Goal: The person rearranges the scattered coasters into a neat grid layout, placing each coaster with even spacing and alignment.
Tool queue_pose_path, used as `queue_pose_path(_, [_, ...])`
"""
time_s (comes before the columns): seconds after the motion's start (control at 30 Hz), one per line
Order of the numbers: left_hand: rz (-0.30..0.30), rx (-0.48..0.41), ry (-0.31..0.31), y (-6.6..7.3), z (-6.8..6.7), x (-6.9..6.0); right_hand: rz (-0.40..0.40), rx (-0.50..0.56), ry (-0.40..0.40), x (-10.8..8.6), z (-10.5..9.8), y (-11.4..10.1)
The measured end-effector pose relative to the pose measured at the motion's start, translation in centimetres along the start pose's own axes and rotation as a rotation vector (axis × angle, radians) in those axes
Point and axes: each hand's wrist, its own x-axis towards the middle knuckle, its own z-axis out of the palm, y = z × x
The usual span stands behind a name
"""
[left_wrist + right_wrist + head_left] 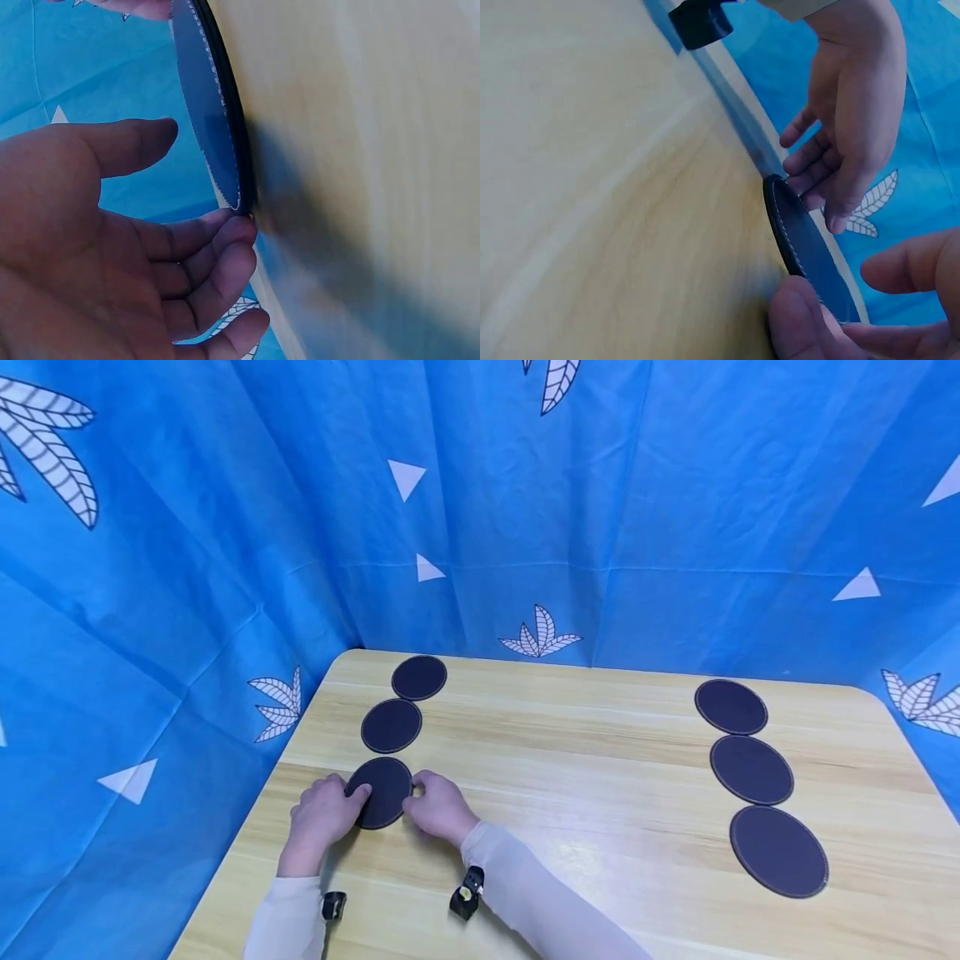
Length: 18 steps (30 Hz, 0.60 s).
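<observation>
A dark round disc with a stitched rim (388, 795) (204, 90) (804, 232) lies on the wooden table, nearest of the left row. At its left edge is my left hand (324, 814) (82, 232) (859, 112), its bent fingertips touching the rim and its thumb raised over the disc, clear of the surface in the left wrist view. My right hand (441, 810) (900, 341) is at the opposite edge, with fingertips against the rim; in the right wrist view its thumb stands apart from the disc.
Two more dark discs (392, 725) (419, 677) run behind this one on the table (562, 760). Another row of three discs (780, 852) (752, 769) (731, 707) lies at the right. A blue patterned cloth (525, 510) hangs behind and at the left.
</observation>
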Motion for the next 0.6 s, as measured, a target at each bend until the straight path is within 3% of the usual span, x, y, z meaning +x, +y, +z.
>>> queue_pose_path(0.43, [0.018, -0.067, 0.026, 0.41, 0.09, -0.24, -0.009, 0.224, 0.060, 0.30, 0.47, 0.70])
queue_pose_path(0.6, [0.052, -0.084, 0.079, 0.56, 0.15, -0.31, -0.001, 0.287, 0.082, 0.45, 0.26, 0.74])
